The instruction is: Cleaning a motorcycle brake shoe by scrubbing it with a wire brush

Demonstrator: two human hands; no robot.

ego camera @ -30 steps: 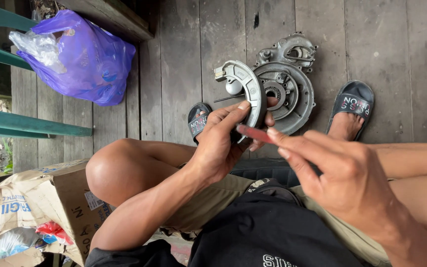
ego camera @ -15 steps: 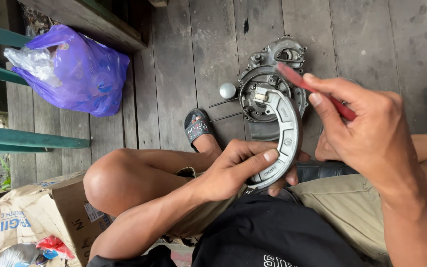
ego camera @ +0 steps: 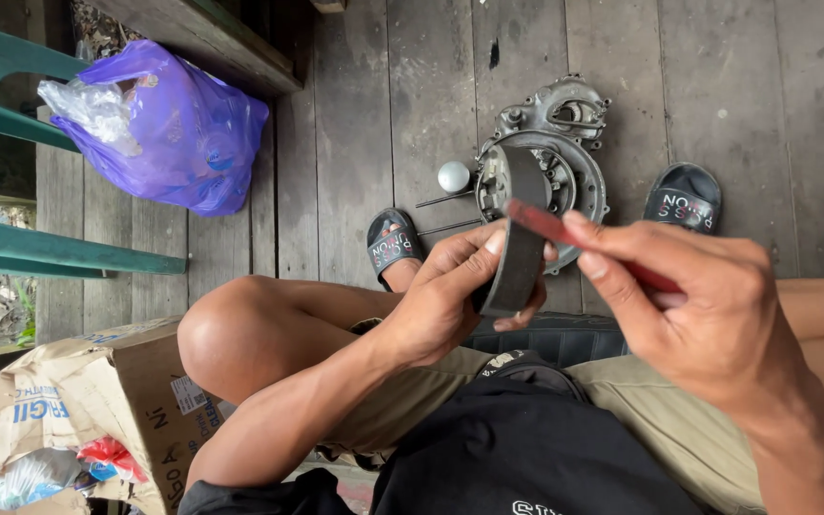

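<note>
Left hand: my left hand point(ego camera: 445, 305) wraps around a curved grey metal brake shoe point(ego camera: 517, 234), thumb along its near edge and fingers curled behind it, pressed tight on the shoe.
Brake shoe: it stands roughly upright in front of my knees, its dark lining face turned toward me, its upper end overlapping the round part on the floor behind it.
Right hand: my right hand point(ego camera: 689, 305) pinches a thin red flat strip point(ego camera: 565, 234), thumb and forefinger closed on it, the rest of the strip running back under my palm.
Red strip: its free tip lies against the upper part of the brake shoe's lining; I cannot tell how hard it presses.
Floor part: a round grey metal brake plate with a cast housing point(ego camera: 565, 143) lies on the dark wooden plank floor point(ego camera: 374, 114), just beyond the shoe.
Small parts: a small silver ball-shaped piece point(ego camera: 453, 176) and two thin dark rods point(ego camera: 445, 215) lie just left of the plate.
Feet: a black slipper point(ego camera: 391, 246) is on my left foot, another black slipper point(ego camera: 684, 198) on my right, one on each side of the plate.
Left side: a purple plastic bag point(ego camera: 174, 133) sits near a green plastic chair point(ego camera: 11, 238); a torn brown cardboard box point(ego camera: 78, 410) stands beside my left knee.
</note>
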